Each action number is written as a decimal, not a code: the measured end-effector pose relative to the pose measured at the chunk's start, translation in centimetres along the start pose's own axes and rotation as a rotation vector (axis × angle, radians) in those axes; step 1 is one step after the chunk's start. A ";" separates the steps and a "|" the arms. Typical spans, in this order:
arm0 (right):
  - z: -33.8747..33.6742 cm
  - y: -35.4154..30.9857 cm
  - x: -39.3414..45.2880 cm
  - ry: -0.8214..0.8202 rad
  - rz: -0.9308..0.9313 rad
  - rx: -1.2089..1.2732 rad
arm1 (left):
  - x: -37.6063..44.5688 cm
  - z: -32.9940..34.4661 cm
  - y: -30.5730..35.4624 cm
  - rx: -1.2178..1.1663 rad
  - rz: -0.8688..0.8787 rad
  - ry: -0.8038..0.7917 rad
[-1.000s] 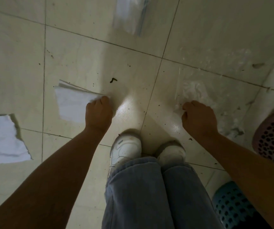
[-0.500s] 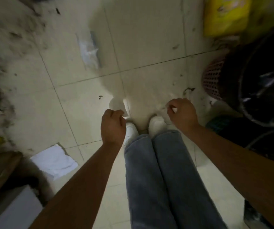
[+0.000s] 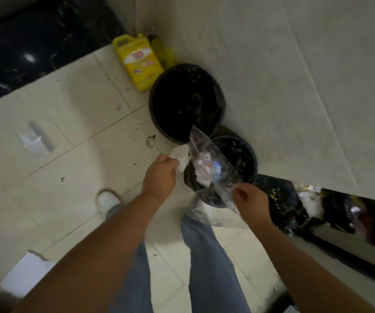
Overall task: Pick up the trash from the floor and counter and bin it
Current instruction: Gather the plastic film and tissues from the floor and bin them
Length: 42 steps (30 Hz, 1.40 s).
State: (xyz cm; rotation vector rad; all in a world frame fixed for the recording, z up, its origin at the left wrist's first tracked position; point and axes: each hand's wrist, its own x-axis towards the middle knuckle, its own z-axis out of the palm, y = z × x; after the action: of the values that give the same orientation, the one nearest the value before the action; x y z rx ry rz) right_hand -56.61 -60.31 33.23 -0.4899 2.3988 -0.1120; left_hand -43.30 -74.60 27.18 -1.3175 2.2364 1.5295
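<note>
My left hand (image 3: 159, 177) is closed around a crumpled white paper (image 3: 180, 155), held just left of the bins. Pinched in my right hand (image 3: 251, 201) is a clear plastic bag (image 3: 206, 163) that stretches up over the near bin (image 3: 238, 150), which has a black liner and some trash inside. A second, larger black-lined bin (image 3: 182, 102) stands behind it against the wall. More trash lies on the tiled floor: a clear plastic wrapper (image 3: 36, 138) far left and a white paper sheet (image 3: 23, 272) at the lower left.
A yellow jug (image 3: 137, 62) stands in the corner behind the bins. The tiled wall (image 3: 295, 86) runs along the right. A dark cabinet base (image 3: 12, 53) fills the upper left. Dark bags and clutter (image 3: 317, 211) lie under a shelf at the right. My feet stand before the bins.
I have straightened up from the floor and turned to the bins. Both hands have lifted, the left carrying the white paper and the right the clear plastic bag, now over the near bin.
</note>
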 end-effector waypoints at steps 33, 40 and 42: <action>19.3 23.6 29.8 -0.534 -0.344 -0.603 | 15.3 33.5 -4.1 0.774 -0.234 -0.545; 13.9 21.3 24.3 -0.375 -0.447 -0.556 | 11.0 30.4 -2.0 0.742 -0.169 -0.290; 11.1 19.7 21.2 -0.323 -0.505 -0.514 | 8.3 27.5 -0.6 0.698 -0.164 -0.196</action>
State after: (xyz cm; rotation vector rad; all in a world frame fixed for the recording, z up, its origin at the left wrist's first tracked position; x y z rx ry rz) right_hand -70.58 -49.52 7.75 -1.2439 1.9267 0.3471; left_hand -57.46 -57.29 9.16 -1.0391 2.1602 0.6725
